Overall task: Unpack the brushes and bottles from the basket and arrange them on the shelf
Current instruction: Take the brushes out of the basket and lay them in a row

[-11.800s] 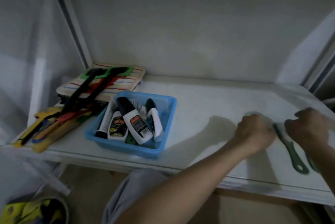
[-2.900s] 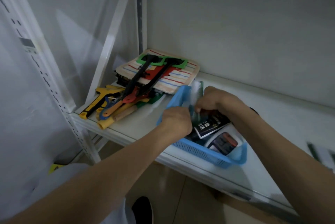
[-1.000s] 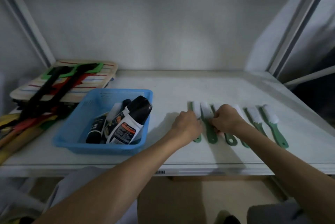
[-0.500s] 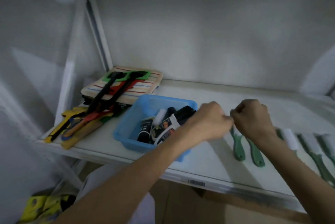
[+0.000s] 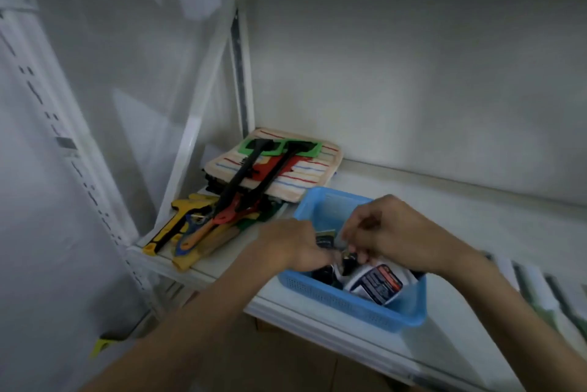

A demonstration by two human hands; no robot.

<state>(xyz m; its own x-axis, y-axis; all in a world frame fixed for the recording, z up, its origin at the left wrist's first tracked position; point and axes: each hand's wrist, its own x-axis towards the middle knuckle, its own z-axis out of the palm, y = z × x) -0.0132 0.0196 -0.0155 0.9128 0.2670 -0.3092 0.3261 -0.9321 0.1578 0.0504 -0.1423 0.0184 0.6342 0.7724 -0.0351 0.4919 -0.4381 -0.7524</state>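
Both hands in blue basket — left hand and right hand curled over dark small bottles, grip unclear; white bottle lies flat just below-right of right hand, nearer it.

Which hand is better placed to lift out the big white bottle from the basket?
Probably the right hand: it hovers directly above the white bottle at the blue basket's near-right corner. The left hand sits at the basket's left edge, among the smaller dark bottles.
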